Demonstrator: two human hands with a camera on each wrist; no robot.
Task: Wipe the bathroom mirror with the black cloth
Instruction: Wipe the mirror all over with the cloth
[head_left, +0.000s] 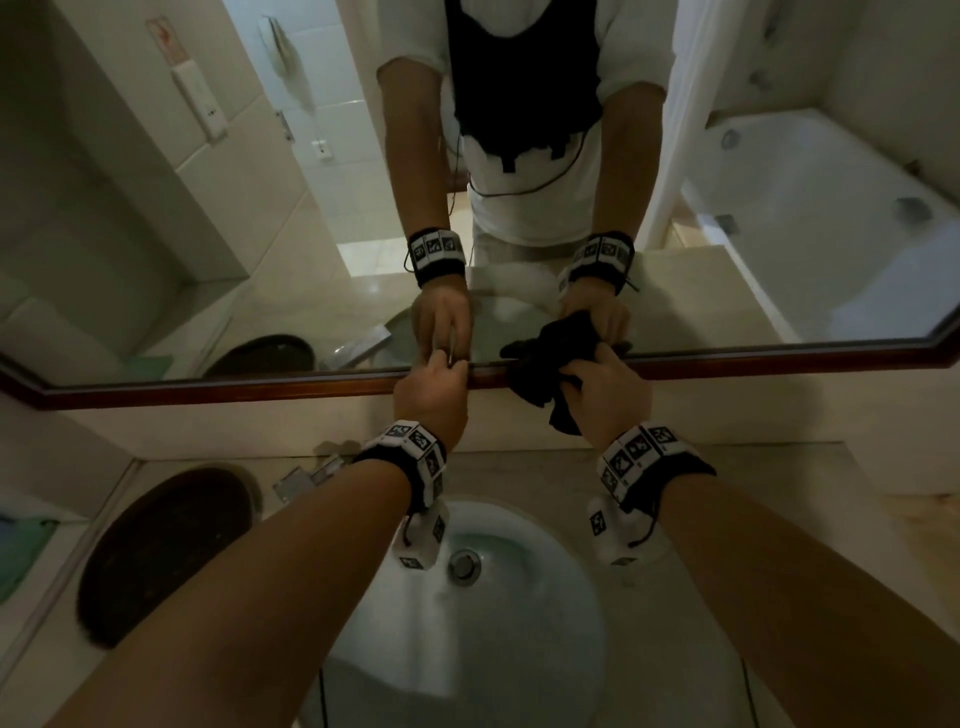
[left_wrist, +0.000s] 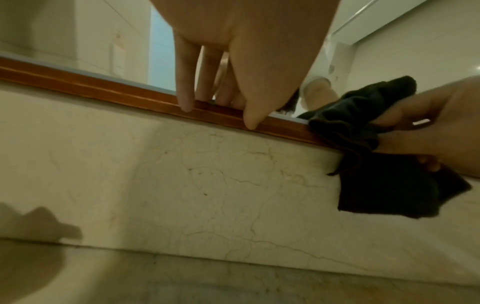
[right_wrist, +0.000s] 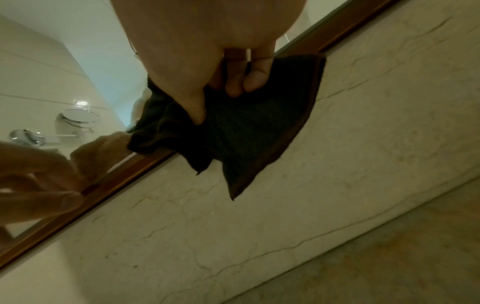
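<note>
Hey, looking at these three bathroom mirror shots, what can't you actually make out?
- Whether the black cloth touches glass or only the wooden frame: right hand covers the contact in head view.
- What the left hand fingertips press: too small in head view; in the left wrist view the hand hides it.
- Smears on the mirror: too dim and blurred.
- Dark oval object on the counter: unclear.
</note>
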